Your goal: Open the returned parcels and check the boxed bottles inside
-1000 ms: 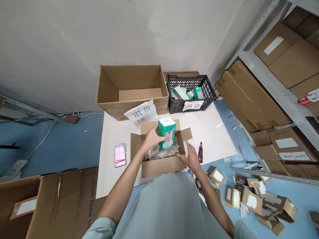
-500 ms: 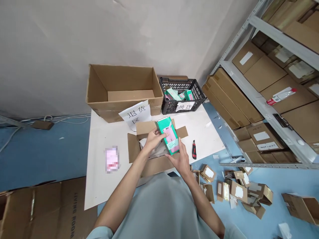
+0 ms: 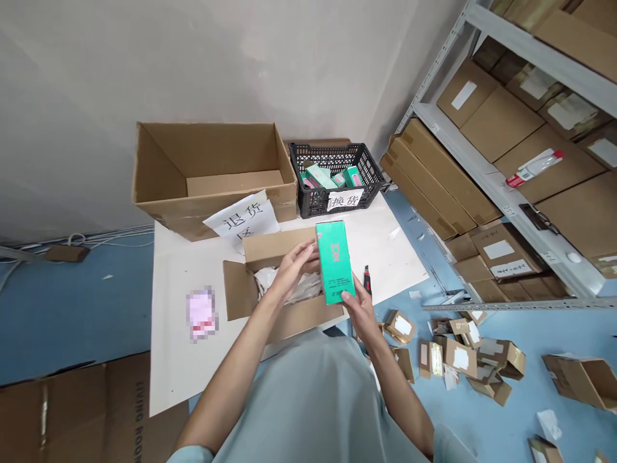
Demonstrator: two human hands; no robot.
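Note:
My right hand [image 3: 360, 303] grips the lower right corner of a green product box [image 3: 336, 260] with pink lettering, its thumb on the front face. The box is tilted up above the table. My left hand [image 3: 295, 267] is at the box's left edge, fingers stretched out and slightly apart; whether the fingertips touch it is hard to tell. Below them sits an open cardboard carton [image 3: 238, 290] with its flaps spread and crumpled white packing material [image 3: 303, 289] inside. A red and black box cutter [image 3: 367, 280] lies just right of the green box, partly hidden by my right hand.
On the white table [image 3: 173, 379] stand a large open cardboard box [image 3: 216, 212] with a paper sign [image 3: 243, 217] and a black crate [image 3: 313, 204] of similar green boxes. A blurred pink item [image 3: 202, 314] lies left. Shelving [image 3: 486, 183] and floor cartons [image 3: 460, 357] occupy the right.
The green box has been turned over, from its side with a pink product picture to a plain green side with lettering. My left thumb has come off its face. The view has shifted slightly.

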